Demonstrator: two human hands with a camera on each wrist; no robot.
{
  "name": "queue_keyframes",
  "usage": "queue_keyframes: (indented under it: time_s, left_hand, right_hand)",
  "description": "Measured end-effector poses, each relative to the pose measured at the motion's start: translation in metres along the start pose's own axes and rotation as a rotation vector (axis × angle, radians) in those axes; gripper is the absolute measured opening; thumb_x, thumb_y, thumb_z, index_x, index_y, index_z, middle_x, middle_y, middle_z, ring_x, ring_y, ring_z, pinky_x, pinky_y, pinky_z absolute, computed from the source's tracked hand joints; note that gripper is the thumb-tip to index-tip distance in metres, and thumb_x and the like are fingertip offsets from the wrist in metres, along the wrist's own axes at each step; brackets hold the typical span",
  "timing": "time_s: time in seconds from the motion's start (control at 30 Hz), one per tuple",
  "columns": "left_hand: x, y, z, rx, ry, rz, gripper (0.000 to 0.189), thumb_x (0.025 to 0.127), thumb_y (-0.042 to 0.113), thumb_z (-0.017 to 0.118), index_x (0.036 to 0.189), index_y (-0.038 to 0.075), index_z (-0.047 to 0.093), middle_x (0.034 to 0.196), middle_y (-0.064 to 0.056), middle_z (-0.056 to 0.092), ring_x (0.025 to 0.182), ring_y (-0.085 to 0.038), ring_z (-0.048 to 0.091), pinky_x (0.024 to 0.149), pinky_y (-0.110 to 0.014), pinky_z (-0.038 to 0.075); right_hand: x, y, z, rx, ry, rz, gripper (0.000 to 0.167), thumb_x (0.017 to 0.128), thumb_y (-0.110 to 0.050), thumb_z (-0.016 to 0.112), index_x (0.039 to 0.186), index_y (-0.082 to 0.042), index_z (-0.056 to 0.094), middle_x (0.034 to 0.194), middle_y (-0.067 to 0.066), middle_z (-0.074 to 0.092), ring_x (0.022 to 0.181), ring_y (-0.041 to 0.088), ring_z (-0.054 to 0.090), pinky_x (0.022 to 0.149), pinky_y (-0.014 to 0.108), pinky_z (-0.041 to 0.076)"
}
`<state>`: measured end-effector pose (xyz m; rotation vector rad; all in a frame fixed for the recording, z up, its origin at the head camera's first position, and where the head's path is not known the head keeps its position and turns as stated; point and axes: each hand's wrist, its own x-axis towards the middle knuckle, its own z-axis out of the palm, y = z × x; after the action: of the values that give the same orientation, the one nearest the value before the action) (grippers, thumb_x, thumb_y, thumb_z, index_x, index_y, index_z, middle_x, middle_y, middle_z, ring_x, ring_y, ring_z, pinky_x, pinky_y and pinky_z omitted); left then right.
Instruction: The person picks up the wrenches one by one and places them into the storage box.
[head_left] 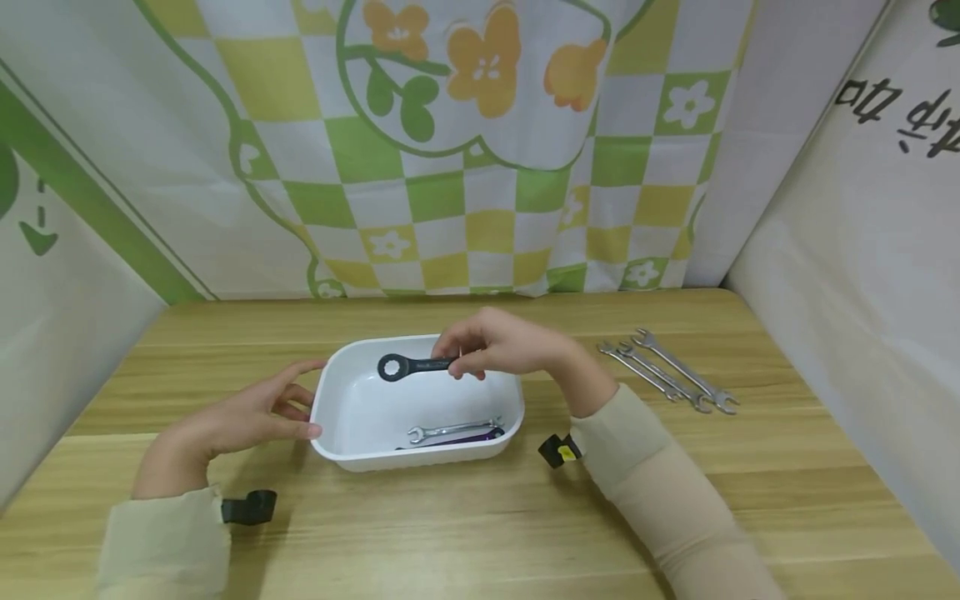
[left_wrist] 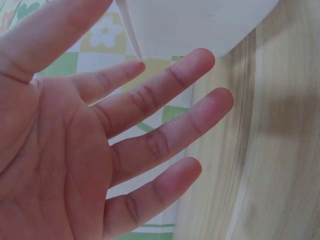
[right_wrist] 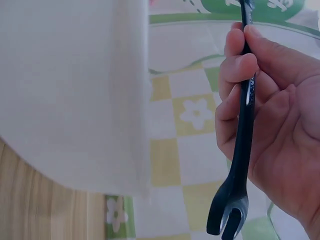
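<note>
A black ratcheting combination wrench (head_left: 416,365) is gripped by my right hand (head_left: 498,343) above the white tub (head_left: 416,460). Its ring end points left in the head view; in the right wrist view its open-jawed end (right_wrist: 230,215) sticks out past the palm. Curled fingers and thumb hold the shank. At the tub's left side, my left hand (head_left: 251,414) touches the rim with spread, mostly straight fingers (left_wrist: 170,142). Inside the tub, along the near wall, lie a silver wrench (head_left: 450,430) and a purple tool (head_left: 461,439), whose kind is partly hidden.
Several silver open-end wrenches (head_left: 671,372) lie side by side on the wooden table (head_left: 450,533), right of the tub. A checkered, flowered cloth (head_left: 465,192) hangs behind the table. Pale panels stand on the left and right sides.
</note>
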<state>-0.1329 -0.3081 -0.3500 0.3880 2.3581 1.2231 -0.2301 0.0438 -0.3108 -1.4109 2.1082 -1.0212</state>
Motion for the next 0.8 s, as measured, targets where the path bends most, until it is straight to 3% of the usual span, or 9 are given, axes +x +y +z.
queue_keyframes:
  time_s: [0.17,0.4,0.67,0.8]
  left_hand:
    - [0.000,-0.001,0.001,-0.007,0.007,0.008,0.095,0.090,0.017,0.073,0.159,0.007,0.008,0.126,-0.027,0.059,0.110,-0.034,0.065,0.089,-0.049,0.053]
    - [0.000,-0.003,0.003,-0.016,0.003,0.013,0.095,0.090,0.017,0.073,0.159,0.008,0.008,0.126,-0.026,0.059,0.111,-0.034,0.065,0.090,-0.047,0.052]
    - [-0.001,-0.001,0.001,-0.009,0.003,0.005,0.096,0.090,0.017,0.073,0.159,0.008,0.007,0.127,-0.027,0.059,0.110,-0.034,0.065,0.090,-0.048,0.052]
    - [-0.002,0.001,0.000,0.003,0.006,-0.001,0.096,0.090,0.018,0.073,0.159,0.008,0.007,0.127,-0.026,0.059,0.110,-0.034,0.065,0.090,-0.050,0.052]
  right_hand:
    - [0.015,0.000,0.007,0.038,-0.022,0.009,0.017,0.094,-0.006,0.066,0.110,-0.004,0.069,0.080,0.003,0.065,0.064,0.020,0.058,0.059,0.022,0.041]
    - [0.028,0.006,0.022,0.117,-0.021,0.019,0.018,0.094,-0.004,0.066,0.111,0.001,0.067,0.089,0.023,0.066,0.066,0.024,0.060,0.061,0.022,0.043]
    - [0.033,0.019,0.036,0.128,-0.061,0.077,0.018,0.094,-0.004,0.066,0.112,-0.002,0.068,0.084,0.009,0.066,0.072,0.038,0.062,0.062,0.020,0.042]
    - [0.036,0.025,0.041,0.120,-0.080,0.122,0.019,0.093,-0.005,0.067,0.112,-0.002,0.068,0.083,0.002,0.065,0.068,0.026,0.063,0.062,0.019,0.042]
